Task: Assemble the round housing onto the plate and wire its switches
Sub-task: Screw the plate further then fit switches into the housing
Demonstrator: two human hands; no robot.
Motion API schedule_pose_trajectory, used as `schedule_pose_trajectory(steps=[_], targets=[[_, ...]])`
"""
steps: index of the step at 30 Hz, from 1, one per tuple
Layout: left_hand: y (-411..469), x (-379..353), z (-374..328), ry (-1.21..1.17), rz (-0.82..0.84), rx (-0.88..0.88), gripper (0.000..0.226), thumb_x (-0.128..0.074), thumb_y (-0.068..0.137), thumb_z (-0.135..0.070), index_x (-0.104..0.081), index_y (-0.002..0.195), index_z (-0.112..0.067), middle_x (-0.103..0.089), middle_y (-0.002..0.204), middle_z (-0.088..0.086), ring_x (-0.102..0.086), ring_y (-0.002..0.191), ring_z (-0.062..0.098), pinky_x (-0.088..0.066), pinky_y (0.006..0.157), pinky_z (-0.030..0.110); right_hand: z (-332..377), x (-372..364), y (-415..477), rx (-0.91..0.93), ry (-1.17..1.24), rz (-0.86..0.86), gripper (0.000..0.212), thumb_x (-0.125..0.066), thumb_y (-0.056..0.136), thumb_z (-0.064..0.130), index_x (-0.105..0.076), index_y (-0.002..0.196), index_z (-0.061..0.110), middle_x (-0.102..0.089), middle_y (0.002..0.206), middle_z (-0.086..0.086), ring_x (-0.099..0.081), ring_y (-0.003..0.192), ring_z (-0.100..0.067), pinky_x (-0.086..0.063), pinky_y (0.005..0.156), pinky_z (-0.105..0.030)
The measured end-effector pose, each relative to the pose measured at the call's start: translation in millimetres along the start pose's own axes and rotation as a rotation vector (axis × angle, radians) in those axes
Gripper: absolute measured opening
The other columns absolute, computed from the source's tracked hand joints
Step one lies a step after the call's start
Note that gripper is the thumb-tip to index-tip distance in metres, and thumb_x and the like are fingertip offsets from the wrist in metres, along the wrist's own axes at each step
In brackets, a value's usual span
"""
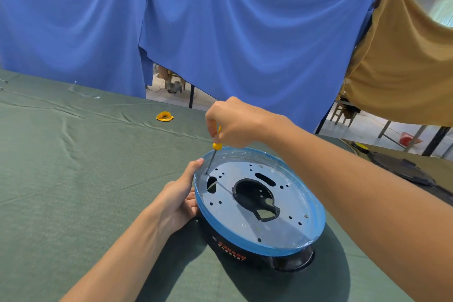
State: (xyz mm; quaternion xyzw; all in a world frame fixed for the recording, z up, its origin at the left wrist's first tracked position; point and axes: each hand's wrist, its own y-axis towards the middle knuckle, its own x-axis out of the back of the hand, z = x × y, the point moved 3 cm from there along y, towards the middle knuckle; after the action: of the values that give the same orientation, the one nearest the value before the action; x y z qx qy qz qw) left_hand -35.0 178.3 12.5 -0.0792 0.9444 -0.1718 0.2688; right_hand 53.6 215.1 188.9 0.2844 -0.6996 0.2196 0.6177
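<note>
1. Between the hands sits the plate (247,224), silver and full of holes, with blue film round its rim. It lies on top of the black housing (235,251) on the green table (73,154).
2. Left hand (179,201) grips the plate's rim on its own side, thumb laid along the blue edge and fingers tucked beneath.
3. Right hand (232,122) is up above the far rim, fist wrapped round the yellow screwdriver (217,146).
4. Its shaft runs down at a slight tilt, and the tip is in a small hole just beside the left thumb.
5. Hands are apart, with the right one higher and beyond the left.
6. Beyond the left hand, a small yellow thing (164,116) lies on the table, and a clear plastic piece (82,91) lies well past it.
7. Right of the right forearm, dark parts (402,167) lie flat on the table.
8. Behind it all hang a blue curtain (220,32) and a tan curtain (404,56).
</note>
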Motion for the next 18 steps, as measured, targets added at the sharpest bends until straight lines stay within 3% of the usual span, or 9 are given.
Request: schedule_pose_trajectory(steps=[1,3,5,7,9,11,13,15,18], targets=[[0.1,-0.4,-0.2,0.005,-0.002,-0.001,0.063,-0.075,0.079,-0.048,-0.066,0.121,-0.002,-0.074,0.109,0.018,-0.071,0.095,0.032,-0.056,0.090,0.046,-0.4,-0.4,0.7,-0.014,0.017,-0.041,0.009,-0.059,0.091,0.011,-0.059,0.081,0.012,-0.054,0.080,-0.006,-0.058,0.076,-0.028,-0.034,0.048,-0.026],[-0.6,-0.9,-0.4,0.018,-0.005,0.002,0.063,-0.074,0.081,-0.049,-0.065,0.121,-0.002,-0.073,0.109,0.019,-0.071,0.093,0.033,-0.057,0.088,0.045,-1.8,-4.3,2.3,-0.073,0.049,-0.085,0.035,-0.057,0.096,0.024,-0.041,0.066,0.013,-0.042,0.071,-0.006,-0.047,0.064,-0.027,-0.029,0.048,-0.029],[-1.2,-1.1,-0.2,0.021,-0.005,0.004,0.062,-0.073,0.081,-0.049,-0.065,0.121,-0.002,-0.073,0.108,0.019,-0.071,0.096,0.034,-0.057,0.089,0.045,-4.6,-6.6,2.7,-0.147,0.069,-0.106,0.047,-0.051,0.100,0.033,-0.029,0.063,0.014,-0.034,0.068,-0.005,-0.034,0.056,-0.020,-0.024,0.048,-0.030],[-1.3,-0.6,0.0,0.021,-0.009,0.002,0.062,-0.073,0.082,-0.048,-0.064,0.122,-0.001,-0.073,0.109,0.019,-0.071,0.100,0.035,-0.056,0.091,0.046,-6.2,-7.3,2.3,-0.180,0.049,-0.086,0.049,-0.046,0.100,0.046,-0.034,0.065,0.014,-0.038,0.069,-0.005,-0.035,0.058,-0.018,-0.025,0.049,-0.031],[-2.0,-0.5,-0.1,0.017,-0.016,0.002,0.062,-0.073,0.082,-0.048,-0.064,0.122,-0.001,-0.073,0.109,0.020,-0.070,0.104,0.036,-0.055,0.095,0.048,-6.1,-4.9,0.6,-0.159,0.044,0.010,0.050,-0.046,0.094,0.060,-0.049,0.079,0.012,-0.051,0.076,-0.004,-0.050,0.066,-0.020,-0.032,0.051,-0.031],[-2.9,-1.0,-0.4,0.016,-0.016,0.005,0.062,-0.073,0.082,-0.048,-0.064,0.122,-0.001,-0.073,0.109,0.020,-0.070,0.099,0.036,-0.056,0.093,0.047,-4.9,-0.3,-1.6,-0.106,0.035,0.095,0.041,-0.057,0.091,0.051,-0.055,0.102,0.011,-0.060,0.096,-0.006,-0.062,0.083,-0.026,-0.043,0.054,-0.033],[-3.2,-1.2,-0.7,0.016,-0.016,0.005,0.062,-0.073,0.082,-0.048,-0.065,0.121,0.000,-0.073,0.108,0.021,-0.071,0.092,0.034,-0.057,0.088,0.046,-1.5,4.0,-1.9,-0.010,-0.008,0.062,0.019,-0.060,0.091,0.021,-0.060,0.104,0.007,-0.063,0.106,-0.012,-0.063,0.094,-0.033,-0.050,0.061,-0.037],[-3.2,-1.2,-1.1,0.013,-0.014,0.004,0.062,-0.073,0.082,-0.047,-0.064,0.121,0.000,-0.073,0.108,0.021,-0.071,0.090,0.033,-0.057,0.087,0.045,1.3,4.5,-2.8,0.030,-0.013,-0.015,0.008,-0.057,0.089,0.007,-0.062,0.089,0.013,-0.064,0.097,-0.010,-0.061,0.088,-0.030,-0.046,0.056,-0.031],[-3.2,-1.4,-0.6,0.019,-0.012,0.002,0.063,-0.073,0.082,-0.048,-0.064,0.122,0.000,-0.073,0.108,0.019,-0.071,0.087,0.032,-0.058,0.082,0.043,-0.3,3.0,-1.5,-0.016,0.005,-0.096,0.014,-0.058,0.094,0.016,-0.057,0.082,0.009,-0.056,0.082,-0.009,-0.057,0.072,-0.028,-0.044,0.056,-0.031]])
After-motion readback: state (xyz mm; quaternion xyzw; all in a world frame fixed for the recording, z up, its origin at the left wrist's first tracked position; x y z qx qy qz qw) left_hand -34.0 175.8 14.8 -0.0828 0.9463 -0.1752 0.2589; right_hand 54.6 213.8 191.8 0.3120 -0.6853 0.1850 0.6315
